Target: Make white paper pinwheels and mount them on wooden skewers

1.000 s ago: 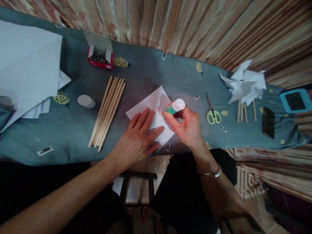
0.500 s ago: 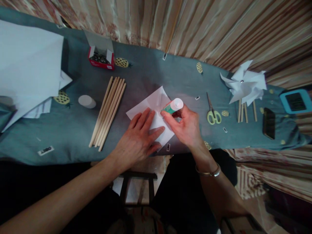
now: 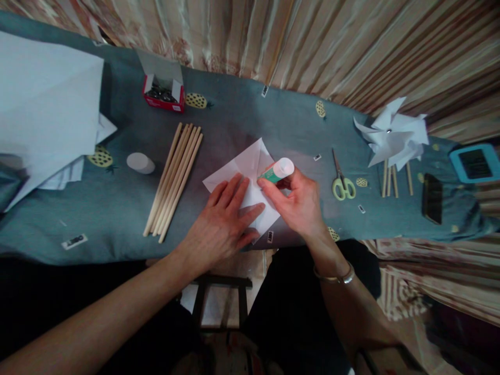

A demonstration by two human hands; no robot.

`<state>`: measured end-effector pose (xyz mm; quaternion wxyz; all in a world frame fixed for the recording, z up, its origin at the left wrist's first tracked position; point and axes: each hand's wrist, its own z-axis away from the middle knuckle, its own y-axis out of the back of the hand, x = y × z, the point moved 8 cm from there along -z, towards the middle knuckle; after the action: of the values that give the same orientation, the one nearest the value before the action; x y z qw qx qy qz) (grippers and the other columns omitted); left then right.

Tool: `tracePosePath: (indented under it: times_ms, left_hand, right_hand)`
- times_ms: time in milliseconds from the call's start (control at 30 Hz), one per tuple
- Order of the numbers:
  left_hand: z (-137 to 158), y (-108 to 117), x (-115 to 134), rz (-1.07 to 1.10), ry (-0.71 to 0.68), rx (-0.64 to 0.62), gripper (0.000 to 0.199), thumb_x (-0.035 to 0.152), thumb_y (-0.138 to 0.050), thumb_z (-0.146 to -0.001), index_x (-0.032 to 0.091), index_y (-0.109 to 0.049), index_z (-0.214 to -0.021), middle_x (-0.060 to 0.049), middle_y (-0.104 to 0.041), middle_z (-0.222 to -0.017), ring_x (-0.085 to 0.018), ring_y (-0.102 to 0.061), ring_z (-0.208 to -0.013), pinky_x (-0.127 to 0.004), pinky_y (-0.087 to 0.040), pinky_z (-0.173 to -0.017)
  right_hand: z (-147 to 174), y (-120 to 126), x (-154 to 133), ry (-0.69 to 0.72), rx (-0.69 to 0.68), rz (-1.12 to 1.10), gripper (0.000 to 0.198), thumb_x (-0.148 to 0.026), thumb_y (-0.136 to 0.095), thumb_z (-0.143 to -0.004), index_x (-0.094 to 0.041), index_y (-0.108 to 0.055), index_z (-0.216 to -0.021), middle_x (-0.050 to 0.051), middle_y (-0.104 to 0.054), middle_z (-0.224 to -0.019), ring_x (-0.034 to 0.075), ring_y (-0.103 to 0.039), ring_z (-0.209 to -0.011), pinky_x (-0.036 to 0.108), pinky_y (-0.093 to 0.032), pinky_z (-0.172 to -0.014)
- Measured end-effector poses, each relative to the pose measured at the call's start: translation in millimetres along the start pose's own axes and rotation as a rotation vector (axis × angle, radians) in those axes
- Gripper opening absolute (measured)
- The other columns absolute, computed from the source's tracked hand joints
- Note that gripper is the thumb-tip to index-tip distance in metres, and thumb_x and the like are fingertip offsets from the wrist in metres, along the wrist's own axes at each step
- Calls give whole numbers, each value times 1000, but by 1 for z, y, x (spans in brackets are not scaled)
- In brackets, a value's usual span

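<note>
A square sheet of white paper point(image 3: 226, 171) with crease lines lies turned on its corner in front of me. My left hand point(image 3: 222, 224) rests flat on its lower left part, fingers spread. In my right hand point(image 3: 299, 203) is a glue stick point(image 3: 280, 169) with a green and white body, tilted, its lower end at the middle of the paper. My fingers hide the tip. The white glue cap point(image 3: 140, 163) stands apart to the left, beside a bundle of several wooden sticks point(image 3: 174, 182).
Green-handled scissors point(image 3: 342, 179) lie to the right. Beyond them are white paper pinwheels point(image 3: 394, 133) on sticks, a dark phone point(image 3: 432, 198) and a blue-framed device point(image 3: 474, 162). An open red box point(image 3: 164, 99) of metal pieces sits at the back, and large white sheets point(image 3: 47, 99) at the left.
Almost nothing differs. The whole view has shifted very slightly; both hands and the glue stick keep their places on the paper.
</note>
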<state>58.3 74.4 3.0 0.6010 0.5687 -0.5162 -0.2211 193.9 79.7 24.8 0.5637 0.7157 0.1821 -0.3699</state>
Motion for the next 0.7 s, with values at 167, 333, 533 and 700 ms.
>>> tracePosePath:
  times_ms: [167, 333, 533, 700]
  left_hand:
    - [0, 2, -1, 45, 2, 14, 49, 41, -63, -85, 23, -54, -130, -18, -32, -153, -40, -26, -141, -57, -28, -110]
    - [1, 3, -1, 52, -2, 11, 46, 40, -60, -87, 22, -55, -130, -21, -32, -151, -42, -27, -141, -57, -29, -110]
    - [3, 8, 2, 21, -46, 73, 60, 46, -51, -91, 17, -38, -142, -24, -28, -152, -41, -20, -143, -58, -27, -110]
    - [17, 48, -22, -37, 9, 211, 60, 42, -47, -94, 18, -27, -145, -18, -33, -151, -31, -27, -142, -51, -27, -113]
  right_hand:
    - [-9, 9, 28, -171, 115, -323, 32, -50, -66, -76, -19, -63, -85, 1, -66, -70, 14, -63, -61, 31, -54, -61]
    - [-18, 23, 51, -256, 151, -496, 37, -59, -56, -80, -22, -59, -81, 1, -65, -69, 13, -62, -59, 28, -53, -57]
    - [-13, 17, 54, -328, 66, -750, 35, -55, -57, -81, -21, -63, -88, 2, -70, -82, 11, -63, -62, 26, -54, -61]
    - [-7, 13, 47, -330, 14, -899, 24, -45, -60, -82, -23, -65, -90, 3, -73, -95, 11, -64, -63, 27, -56, -67]
